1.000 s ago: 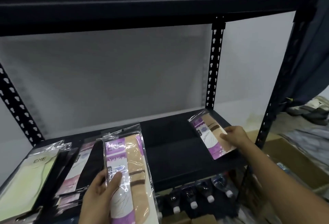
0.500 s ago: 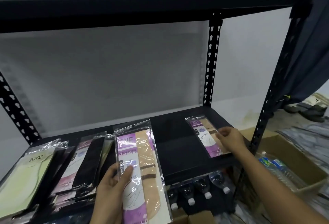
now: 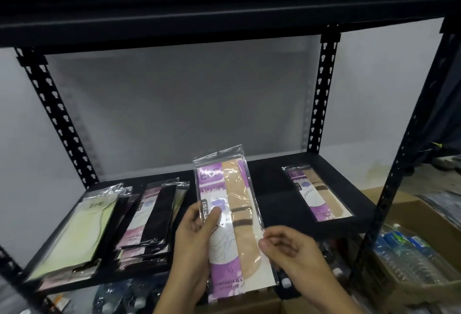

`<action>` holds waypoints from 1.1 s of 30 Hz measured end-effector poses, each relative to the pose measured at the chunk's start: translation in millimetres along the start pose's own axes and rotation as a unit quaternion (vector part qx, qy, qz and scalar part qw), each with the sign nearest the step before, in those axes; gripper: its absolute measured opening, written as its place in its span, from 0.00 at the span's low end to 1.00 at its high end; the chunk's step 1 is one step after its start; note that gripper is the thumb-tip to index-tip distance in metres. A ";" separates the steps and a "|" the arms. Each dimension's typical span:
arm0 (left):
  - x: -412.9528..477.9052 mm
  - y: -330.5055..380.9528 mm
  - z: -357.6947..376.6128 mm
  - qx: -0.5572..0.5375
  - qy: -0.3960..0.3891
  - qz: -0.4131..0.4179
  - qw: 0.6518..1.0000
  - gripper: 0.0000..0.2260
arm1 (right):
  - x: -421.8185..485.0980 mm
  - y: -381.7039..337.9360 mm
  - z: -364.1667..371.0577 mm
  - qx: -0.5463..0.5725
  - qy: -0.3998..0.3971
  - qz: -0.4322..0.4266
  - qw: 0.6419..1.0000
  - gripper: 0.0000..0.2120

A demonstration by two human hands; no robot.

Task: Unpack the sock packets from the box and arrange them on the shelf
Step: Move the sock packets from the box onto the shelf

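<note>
My left hand (image 3: 192,241) grips a clear sock packet (image 3: 232,219) with a purple card and a beige sock, held upright in front of the black shelf (image 3: 274,179). My right hand (image 3: 291,251) is at the packet's right edge with curled fingers and thumb touching it. A second purple-and-beige packet (image 3: 316,194) lies flat on the shelf's right side, free of both hands. Several packets lie in a loose pile (image 3: 149,219) on the shelf's left, beside a pale green packet (image 3: 84,234).
Black perforated uprights (image 3: 321,94) frame the shelf, with an upper shelf overhead. A cardboard box (image 3: 409,214) with water bottles (image 3: 404,256) stands at the right. More bottles sit under the shelf. Bare shelf surface lies between the pile and the right packet.
My right hand has let go of the packet on the right of the shelf and come back to the packet in my left hand, which has risen and shifted right.
</note>
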State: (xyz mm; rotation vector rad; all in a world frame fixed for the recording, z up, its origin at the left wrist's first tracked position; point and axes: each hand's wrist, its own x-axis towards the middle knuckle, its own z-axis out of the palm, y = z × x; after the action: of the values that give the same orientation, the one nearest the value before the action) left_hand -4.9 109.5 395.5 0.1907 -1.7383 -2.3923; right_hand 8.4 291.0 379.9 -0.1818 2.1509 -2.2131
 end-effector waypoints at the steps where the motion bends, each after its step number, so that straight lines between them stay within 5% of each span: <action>1: -1.3 2.0 -1.1 -0.002 0.001 0.002 1.000 0.13 | -1.2 -0.6 2.6 0.002 0.010 -0.003 1.000 0.06; 21: -11.1 6.7 -11.7 0.037 -0.020 0.079 0.996 0.19 | 3.4 1.4 -16.7 0.067 0.076 -0.026 0.995 0.13; 33: -3.5 -19.1 -31.0 0.055 0.009 0.073 0.996 0.12 | 86.4 10.6 -115.9 -0.044 0.204 0.017 0.978 0.07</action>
State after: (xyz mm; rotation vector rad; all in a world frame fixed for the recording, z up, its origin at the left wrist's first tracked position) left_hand 3.6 87.3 367.8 0.0961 -1.8108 -2.1881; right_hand -91.6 395.6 370.6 0.3338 2.4226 -2.2998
